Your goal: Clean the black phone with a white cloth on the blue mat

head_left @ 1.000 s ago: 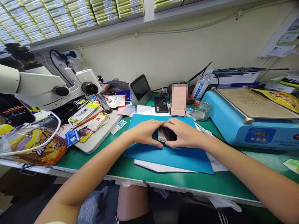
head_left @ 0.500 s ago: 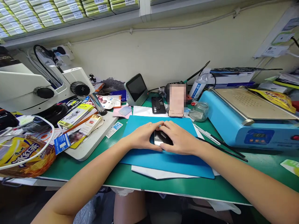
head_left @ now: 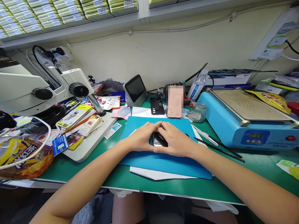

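Observation:
A dark, glossy smartphone (head_left: 160,140) with a silvery edge lies flat on a blue mat (head_left: 149,160), partly covered by my hands. My left hand (head_left: 142,136) curves around its left end, thumb along the near side and fingers along the far side. From the right, my right hand (head_left: 177,140) arches over the phone, its thumb at the near edge and its fingers at the far edge. The fingertips of both hands meet above and below the phone's left part. A small dark end shows just past the right hand's knuckles.
Behind the mat are a black phone (head_left: 157,106), a propped-up phone (head_left: 175,101), a smart display (head_left: 135,90) and a glass jar (head_left: 197,112). Black tweezers (head_left: 220,149) lie right, beside a blue heating plate machine (head_left: 245,130). A microscope stand (head_left: 86,152) and drink bottle (head_left: 25,158) stand left.
My right hand has shifted slightly over the phone, its thumb now further left. A dark end has come into sight at its right side. The left hand has barely moved.

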`<action>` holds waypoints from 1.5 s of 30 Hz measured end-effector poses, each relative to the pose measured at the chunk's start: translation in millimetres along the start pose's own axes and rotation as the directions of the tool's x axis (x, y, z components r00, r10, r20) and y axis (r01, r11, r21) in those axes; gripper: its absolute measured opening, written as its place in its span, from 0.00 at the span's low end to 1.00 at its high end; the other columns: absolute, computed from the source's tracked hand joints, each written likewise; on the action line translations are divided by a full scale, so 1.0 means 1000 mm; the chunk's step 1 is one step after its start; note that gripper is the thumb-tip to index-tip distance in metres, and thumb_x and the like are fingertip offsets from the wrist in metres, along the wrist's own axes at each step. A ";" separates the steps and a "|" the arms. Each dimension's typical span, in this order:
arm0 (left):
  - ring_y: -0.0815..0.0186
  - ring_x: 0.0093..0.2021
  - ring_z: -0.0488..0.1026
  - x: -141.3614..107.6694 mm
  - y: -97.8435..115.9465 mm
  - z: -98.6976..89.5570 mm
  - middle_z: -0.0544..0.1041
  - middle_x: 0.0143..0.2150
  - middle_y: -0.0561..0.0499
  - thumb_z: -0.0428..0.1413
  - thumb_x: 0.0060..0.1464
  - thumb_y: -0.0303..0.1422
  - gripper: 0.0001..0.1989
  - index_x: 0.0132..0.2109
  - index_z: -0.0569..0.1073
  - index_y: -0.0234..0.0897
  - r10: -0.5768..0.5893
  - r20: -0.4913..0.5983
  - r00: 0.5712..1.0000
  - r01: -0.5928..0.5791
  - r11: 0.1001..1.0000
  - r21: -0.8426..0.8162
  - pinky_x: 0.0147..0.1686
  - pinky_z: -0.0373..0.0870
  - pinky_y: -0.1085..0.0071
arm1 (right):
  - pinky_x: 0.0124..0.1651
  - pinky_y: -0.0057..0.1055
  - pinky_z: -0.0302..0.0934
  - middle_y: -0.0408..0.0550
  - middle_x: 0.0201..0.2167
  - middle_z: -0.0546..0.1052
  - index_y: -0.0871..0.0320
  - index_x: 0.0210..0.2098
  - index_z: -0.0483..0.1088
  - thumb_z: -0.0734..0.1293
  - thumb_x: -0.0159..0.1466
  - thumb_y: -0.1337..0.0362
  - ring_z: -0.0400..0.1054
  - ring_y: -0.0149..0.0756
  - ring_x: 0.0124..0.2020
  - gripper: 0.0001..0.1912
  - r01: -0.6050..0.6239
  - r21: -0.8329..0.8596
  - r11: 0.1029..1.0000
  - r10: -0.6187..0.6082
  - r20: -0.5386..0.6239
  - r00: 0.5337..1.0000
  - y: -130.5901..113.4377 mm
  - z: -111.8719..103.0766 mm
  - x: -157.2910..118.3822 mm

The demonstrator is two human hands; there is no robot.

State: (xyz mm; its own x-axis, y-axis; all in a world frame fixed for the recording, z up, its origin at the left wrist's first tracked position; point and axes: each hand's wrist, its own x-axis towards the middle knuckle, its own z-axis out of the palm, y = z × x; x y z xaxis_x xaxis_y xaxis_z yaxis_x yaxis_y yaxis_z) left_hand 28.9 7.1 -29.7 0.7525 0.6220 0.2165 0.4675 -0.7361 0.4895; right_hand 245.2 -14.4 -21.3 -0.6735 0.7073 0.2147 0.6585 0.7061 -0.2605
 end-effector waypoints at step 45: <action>0.50 0.48 0.70 -0.004 0.005 -0.006 0.75 0.49 0.44 0.68 0.53 0.50 0.57 0.77 0.42 0.43 0.000 0.047 0.999 0.001 1.000 -0.026 0.48 0.68 0.57 | 0.49 0.56 0.66 0.59 0.51 0.67 0.56 0.56 0.70 0.68 0.56 0.30 0.64 0.57 0.50 0.42 -0.033 0.063 0.997 0.028 0.077 0.997 0.003 -0.001 0.001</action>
State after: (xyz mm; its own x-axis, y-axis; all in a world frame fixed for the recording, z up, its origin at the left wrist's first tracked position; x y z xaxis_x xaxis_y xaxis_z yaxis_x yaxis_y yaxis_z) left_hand 25.7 3.1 -23.3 0.7735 0.6088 0.1762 0.4562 -0.7279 0.5119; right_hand 247.2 -11.4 -21.5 -0.6786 0.7221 0.1346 0.6578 0.6789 -0.3260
